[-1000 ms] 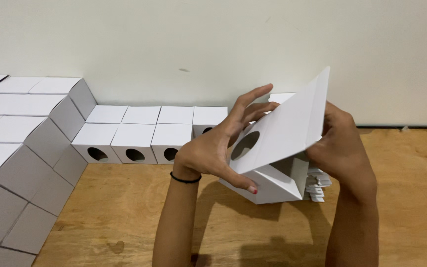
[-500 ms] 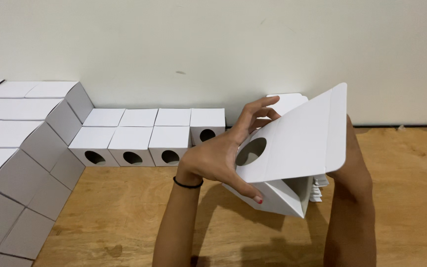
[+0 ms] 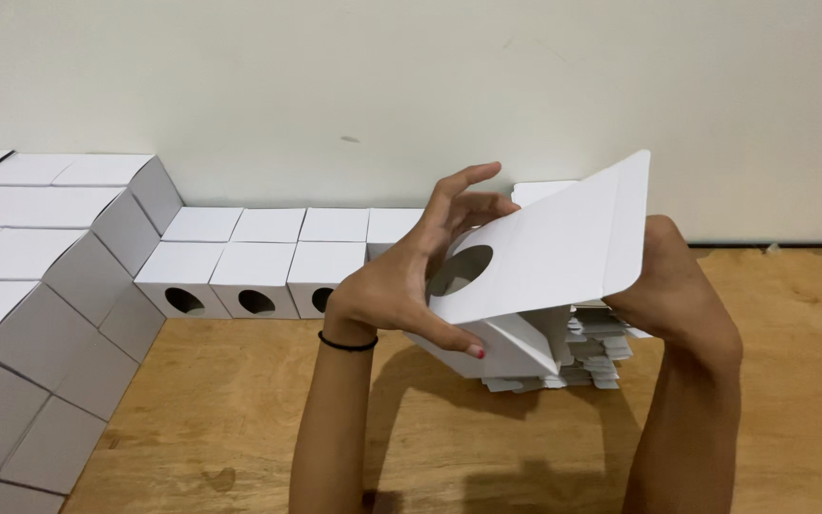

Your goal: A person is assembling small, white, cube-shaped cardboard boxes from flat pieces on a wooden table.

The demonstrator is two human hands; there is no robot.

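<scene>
Both my hands hold a white cardboard box (image 3: 544, 262) with a round hole in one face, partly folded and raised above the wooden floor. My left hand (image 3: 401, 286) grips its left side, thumb under the bottom flap and fingers spread over the top near the hole. My right hand (image 3: 668, 276) is mostly hidden behind the large raised panel and supports the box from the right. Just beneath the box lies a stack of flat white box blanks (image 3: 592, 357).
A row of finished white cube boxes with round holes (image 3: 254, 276) lines the wall. A stepped pile of more white boxes (image 3: 30, 286) fills the left side. The wooden floor (image 3: 487, 447) and a pale wall (image 3: 411, 86) surround them.
The large flat panel has swung upward and to the right as the box is turned. My right hand has slid further behind it. My left hand stays on the box's left side.
</scene>
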